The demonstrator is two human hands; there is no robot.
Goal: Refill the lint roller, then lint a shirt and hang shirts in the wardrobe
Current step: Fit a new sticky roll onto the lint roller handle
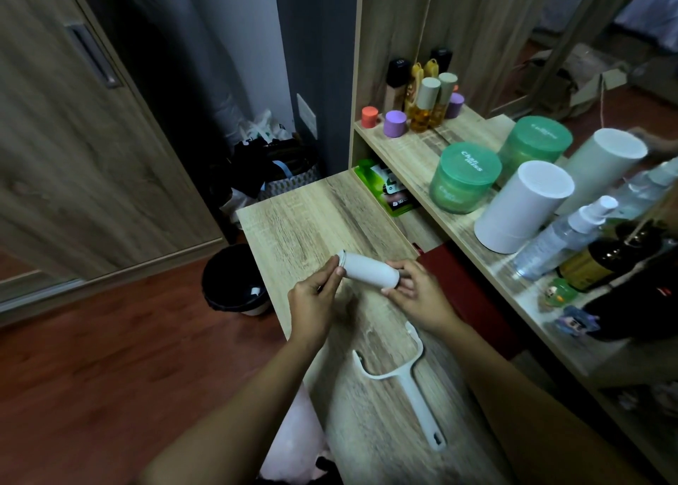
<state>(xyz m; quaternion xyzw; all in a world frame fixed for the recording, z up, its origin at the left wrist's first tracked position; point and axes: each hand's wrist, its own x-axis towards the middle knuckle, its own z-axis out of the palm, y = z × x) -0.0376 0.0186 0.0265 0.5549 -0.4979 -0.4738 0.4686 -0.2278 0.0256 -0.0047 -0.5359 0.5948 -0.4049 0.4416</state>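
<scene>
A white lint roll [370, 272] hangs just above the wooden desk [293, 224], held between both hands. My left hand [315, 301] pinches its far left end. My right hand [414, 293] grips its near right end. The white lint roller handle [407, 382], a forked frame without a roll, lies flat on the desk nearer me, below my right hand. No shirt is clearly in view.
A black waste bin [234, 279] stands on the floor left of the desk. A wardrobe door [80, 136] fills the left. The shelf on the right carries a green jar [462, 180], a white canister [521, 205] and several bottles [425, 103].
</scene>
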